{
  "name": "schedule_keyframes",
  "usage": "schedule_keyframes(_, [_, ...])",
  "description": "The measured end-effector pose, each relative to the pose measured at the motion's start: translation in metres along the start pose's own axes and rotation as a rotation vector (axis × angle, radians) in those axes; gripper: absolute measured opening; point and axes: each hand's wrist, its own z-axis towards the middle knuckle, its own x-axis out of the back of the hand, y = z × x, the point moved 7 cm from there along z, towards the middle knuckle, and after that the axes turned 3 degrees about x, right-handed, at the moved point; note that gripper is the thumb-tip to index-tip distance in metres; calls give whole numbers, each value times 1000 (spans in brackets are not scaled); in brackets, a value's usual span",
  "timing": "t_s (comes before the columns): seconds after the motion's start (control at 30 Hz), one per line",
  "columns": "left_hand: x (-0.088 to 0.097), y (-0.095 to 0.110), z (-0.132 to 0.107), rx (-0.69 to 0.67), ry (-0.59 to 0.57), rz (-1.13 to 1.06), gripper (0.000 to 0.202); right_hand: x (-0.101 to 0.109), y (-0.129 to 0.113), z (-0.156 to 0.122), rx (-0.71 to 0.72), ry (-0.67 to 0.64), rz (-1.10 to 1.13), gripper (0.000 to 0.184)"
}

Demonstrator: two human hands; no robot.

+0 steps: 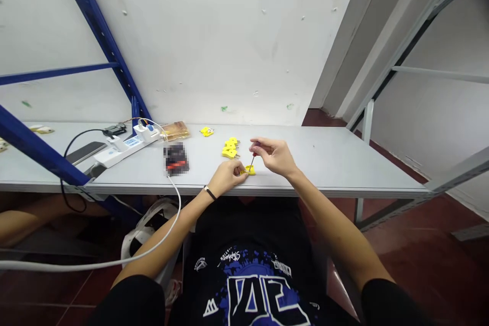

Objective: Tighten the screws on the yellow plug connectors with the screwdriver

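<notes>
One small yellow plastic piece (251, 169) lies near the front edge of a smooth, pale grey table (344, 163), held by the fingertips of the left hand (229, 175). The right hand (278, 155) grips one slim metal screwdriver (252, 161), tip down at the piece. Beyond sit several clustered yellow pieces (229, 153), too small to count. Leftward: one glossy plastic bag (178, 130), one long white power strip (130, 144).

From the wearer's head, the camera looks forward and down across the table (336, 160).
</notes>
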Motion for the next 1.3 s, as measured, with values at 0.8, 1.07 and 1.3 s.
schedule_keyframes(0.8, [2,-1,-2,-18,47,7,13,-11,-20,2,189,67,-192,29])
schedule_keyframes(1.07, [3,-1,-2,-4,42,11,14,-5,-12,2,24,139,-71,31])
schedule_keyframes(1.3, [3,-2,-2,17,44,14,14,-12,-17,4,22,-5,-40,35])
